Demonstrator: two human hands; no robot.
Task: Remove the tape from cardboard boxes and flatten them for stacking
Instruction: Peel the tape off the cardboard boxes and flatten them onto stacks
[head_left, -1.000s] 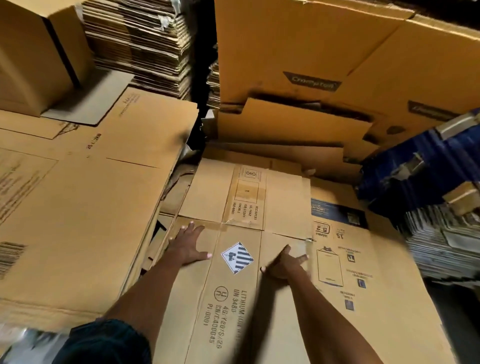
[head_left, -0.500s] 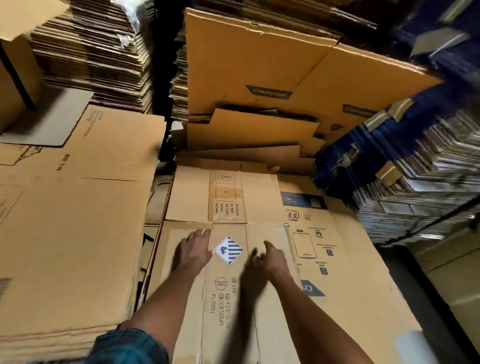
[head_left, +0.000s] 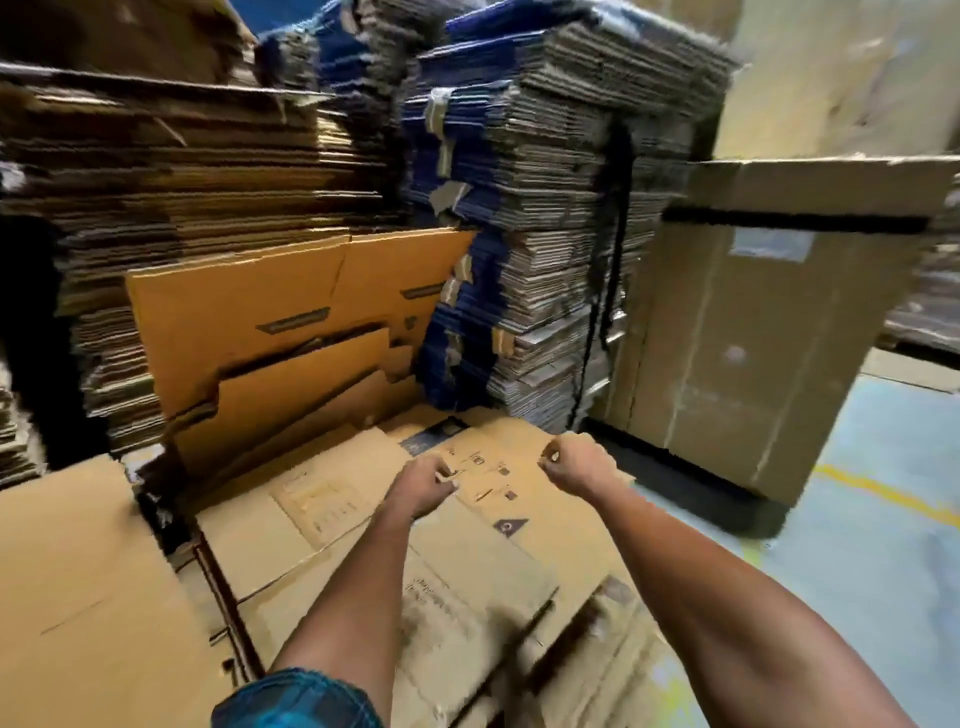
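- Head view, heavily blurred by motion; fine detail is unreliable.
- Left hand (head_left: 423, 480): raised over the flattened box (head_left: 395, 561), fingers curled inward. A small pale scrap appears at the fingertips, but whether it is pinched there or is print on the cardboard below cannot be told.
- Right hand (head_left: 574, 465): held beside the left at about the same height, fingers curled in toward the palm. A pale spot shows at the knuckles; whether anything is gripped cannot be told.
- Flattened box: lies flat on top of a low pile of flat cardboard directly under both forearms, printed face up, with blurred labels and a dark triangular mark near its right side.
- Second flat cardboard pile (head_left: 78, 597): lower left, just beside the first, a dark gap between them.
- Orange-brown cardboard sheets (head_left: 249, 312): stand on edge, leaning against the stacks behind the flattened box.
- Tall stacks of flattened brown cartons (head_left: 182, 176): behind, at left and centre.
- Blue-edged stack (head_left: 467, 182): right of centre, pale tape scraps hanging from its edges.
- Large upright carton (head_left: 769, 338): at right, a black band across its upper part.
- Grey floor (head_left: 857, 519): at right, with a yellow line.
- Plaid sleeve (head_left: 296, 699): on the left arm, bottom edge.
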